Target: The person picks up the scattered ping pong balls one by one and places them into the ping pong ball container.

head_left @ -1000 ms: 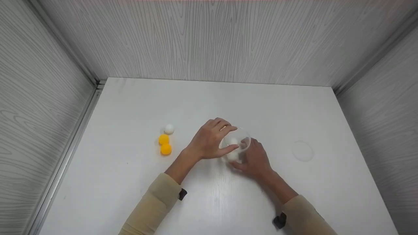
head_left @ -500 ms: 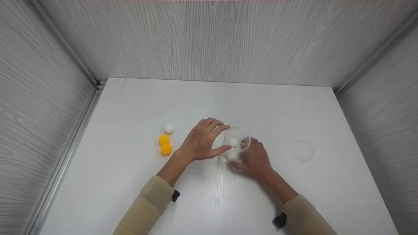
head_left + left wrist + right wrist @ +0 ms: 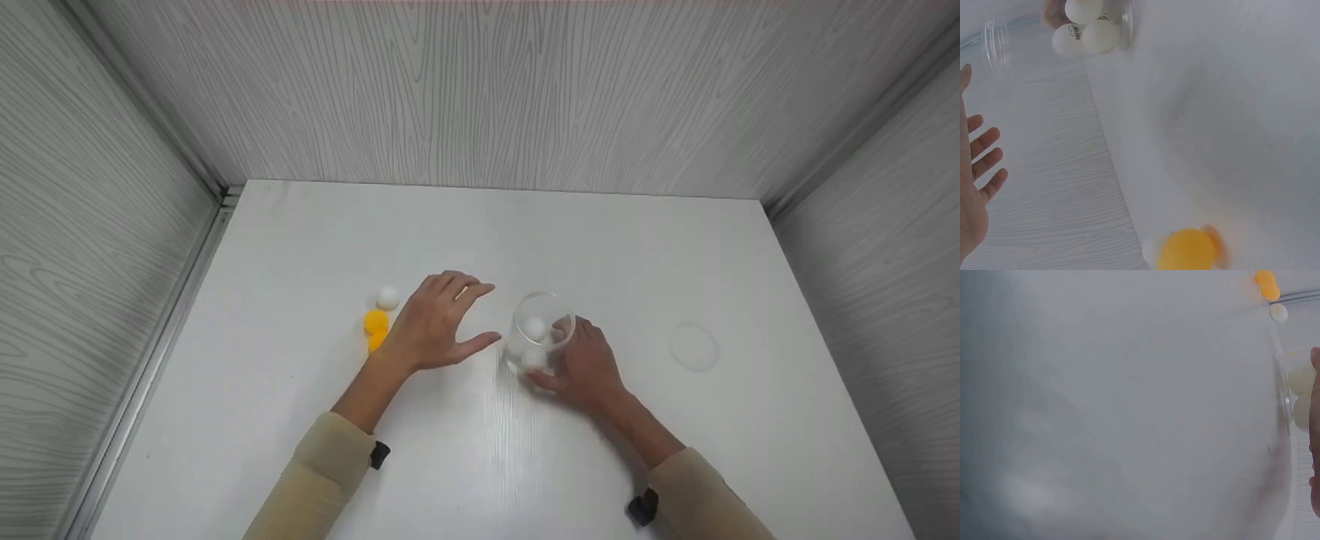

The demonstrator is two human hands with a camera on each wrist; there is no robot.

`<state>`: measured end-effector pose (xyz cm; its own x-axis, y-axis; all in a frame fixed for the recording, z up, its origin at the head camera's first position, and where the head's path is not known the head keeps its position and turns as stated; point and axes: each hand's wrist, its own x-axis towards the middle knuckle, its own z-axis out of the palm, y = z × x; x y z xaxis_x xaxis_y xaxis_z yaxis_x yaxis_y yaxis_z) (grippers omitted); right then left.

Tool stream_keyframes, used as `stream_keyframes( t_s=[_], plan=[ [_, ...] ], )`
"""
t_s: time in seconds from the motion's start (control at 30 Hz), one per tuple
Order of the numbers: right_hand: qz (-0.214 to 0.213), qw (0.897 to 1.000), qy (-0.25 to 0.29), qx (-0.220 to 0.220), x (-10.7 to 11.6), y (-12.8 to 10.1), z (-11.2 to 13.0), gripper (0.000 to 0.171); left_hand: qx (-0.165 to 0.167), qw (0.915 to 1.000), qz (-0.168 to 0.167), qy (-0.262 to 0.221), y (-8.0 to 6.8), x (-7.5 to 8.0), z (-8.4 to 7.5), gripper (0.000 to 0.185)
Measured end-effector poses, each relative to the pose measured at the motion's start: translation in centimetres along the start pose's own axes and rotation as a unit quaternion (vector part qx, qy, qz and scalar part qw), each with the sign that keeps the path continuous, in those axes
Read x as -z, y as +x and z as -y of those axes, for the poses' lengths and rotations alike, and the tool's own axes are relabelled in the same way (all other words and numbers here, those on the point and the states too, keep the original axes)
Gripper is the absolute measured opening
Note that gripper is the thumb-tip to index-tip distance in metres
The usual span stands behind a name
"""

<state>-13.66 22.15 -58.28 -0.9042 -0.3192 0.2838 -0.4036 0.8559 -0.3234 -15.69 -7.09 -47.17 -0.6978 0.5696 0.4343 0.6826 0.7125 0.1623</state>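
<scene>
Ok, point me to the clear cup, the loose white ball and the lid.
clear cup (image 3: 541, 315), head view, on its rim.
loose white ball (image 3: 387, 298), head view, centre of the ball.
lid (image 3: 694, 347), head view, middle of the disc.

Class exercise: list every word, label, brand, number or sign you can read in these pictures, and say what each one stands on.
No text can be read.
A small dark printed mark on a white ball inside the clear cup: too small and blurred to read.
Nothing shows on the orange balls, the table or the walls.

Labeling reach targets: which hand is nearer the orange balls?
Left. The left hand hovers open right beside the orange balls; the right hand grips the clear cup, farther away.
</scene>
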Motion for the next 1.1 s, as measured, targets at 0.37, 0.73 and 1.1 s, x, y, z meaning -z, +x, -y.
stream_keyframes(
  t_s=[0.37,0.73,1.1],
  plan=[
    [0.001,1.000,0.004,0.009,0.1,0.1,0.0,0.089,0.019,0.9997,-0.011,-0.003,-1.2,0.4,2.2,0.059],
    [-0.001,1.000,-0.002,0.015,0.1,-0.1,-0.1,0.090,0.046,0.9983,-0.034,-0.003,-2.7,1.1,4.0,0.058],
    [-0.011,1.000,-0.002,0.016,0.1,-0.2,0.1,0.088,0.066,0.9965,-0.050,-0.011,-3.4,1.6,5.5,0.057]
  ],
)
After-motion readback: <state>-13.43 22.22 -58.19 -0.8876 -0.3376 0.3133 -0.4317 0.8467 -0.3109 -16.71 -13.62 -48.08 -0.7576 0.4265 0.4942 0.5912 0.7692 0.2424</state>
